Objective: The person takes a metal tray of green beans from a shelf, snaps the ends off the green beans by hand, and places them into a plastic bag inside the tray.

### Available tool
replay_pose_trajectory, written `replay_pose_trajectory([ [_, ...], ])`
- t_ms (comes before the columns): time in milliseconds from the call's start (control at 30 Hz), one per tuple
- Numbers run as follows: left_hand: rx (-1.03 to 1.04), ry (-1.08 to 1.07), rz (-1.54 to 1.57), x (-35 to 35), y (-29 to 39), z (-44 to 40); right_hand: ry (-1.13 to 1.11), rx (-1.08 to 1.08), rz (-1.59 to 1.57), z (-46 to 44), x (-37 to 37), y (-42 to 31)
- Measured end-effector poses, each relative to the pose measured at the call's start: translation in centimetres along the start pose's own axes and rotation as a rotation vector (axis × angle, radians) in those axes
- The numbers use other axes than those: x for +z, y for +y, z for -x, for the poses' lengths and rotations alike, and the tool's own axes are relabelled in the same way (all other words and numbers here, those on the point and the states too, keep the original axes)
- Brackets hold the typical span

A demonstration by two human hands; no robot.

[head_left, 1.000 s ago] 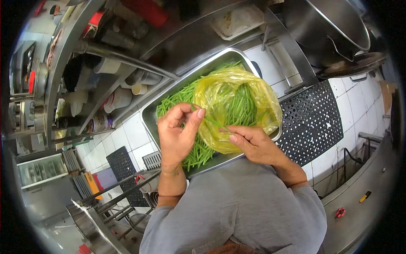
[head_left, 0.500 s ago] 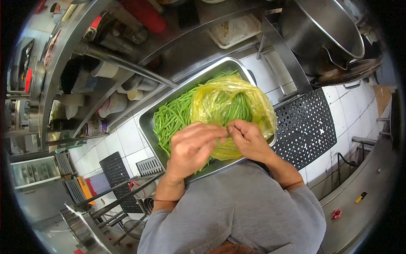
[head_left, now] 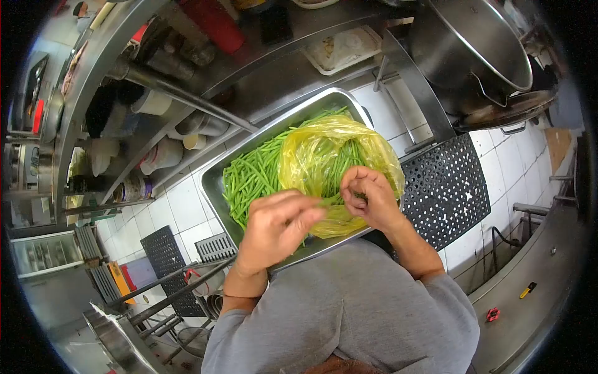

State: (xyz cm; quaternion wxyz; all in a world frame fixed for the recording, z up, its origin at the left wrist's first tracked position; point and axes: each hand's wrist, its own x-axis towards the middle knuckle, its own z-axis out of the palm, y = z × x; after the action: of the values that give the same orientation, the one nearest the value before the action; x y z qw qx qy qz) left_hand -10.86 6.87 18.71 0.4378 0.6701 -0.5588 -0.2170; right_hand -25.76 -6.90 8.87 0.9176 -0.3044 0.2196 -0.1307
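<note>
Green beans (head_left: pixel 252 177) lie in a metal tray (head_left: pixel 212 181) in front of my body. On the tray's right part sits an open yellow plastic bag (head_left: pixel 299 149) with more green beans inside. My left hand (head_left: pixel 277 227) is over the tray's near side, blurred, its thumb and fingers close together; a bit of green shows by its fingertips. Over the bag's near right side, my right hand (head_left: pixel 370 196) is closed with curled fingers. What it holds, if anything, is hidden.
Metal shelves (head_left: pixel 187 87) with containers stand at the left. A large pot (head_left: pixel 470 50) is at the upper right. Black perforated mats (head_left: pixel 445 187) lie on the white tiled floor. A metal counter (head_left: pixel 529 324) at the lower right bears a yellow cutter (head_left: pixel 527 290).
Both hands held a green bean between them a second ago. They came together, then parted slightly, and that bean no longer spans them. The view has shifted a little.
</note>
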Motion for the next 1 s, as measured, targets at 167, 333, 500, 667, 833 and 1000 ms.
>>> replay_pose_trajectory([
  [167,-0.265,-0.044,-0.035,0.3,-1.0,0.0,-0.014,-0.041,-0.044,-0.1,-1.2,0.2],
  [333,-0.248,-0.04,-0.082,0.8,-1.7,0.0,0.029,-0.242,0.547,0.9,1.6,-0.7],
  [500,-0.299,-0.092,-0.097,0.5,-1.5,-0.2,-0.112,-0.598,1.054,1.1,2.2,-0.9],
  [667,-0.291,-0.097,-0.098,0.8,-1.7,-0.1,-0.087,-0.656,1.122,0.9,1.8,-0.4],
  [833,-0.28,-0.08,-0.096,1.0,-1.8,-0.1,-0.074,-0.686,1.147,0.9,1.7,0.1],
  [1000,-0.264,-0.035,-0.083,1.4,-1.6,0.2,-0.01,-0.721,1.132,0.9,1.8,0.6],
])
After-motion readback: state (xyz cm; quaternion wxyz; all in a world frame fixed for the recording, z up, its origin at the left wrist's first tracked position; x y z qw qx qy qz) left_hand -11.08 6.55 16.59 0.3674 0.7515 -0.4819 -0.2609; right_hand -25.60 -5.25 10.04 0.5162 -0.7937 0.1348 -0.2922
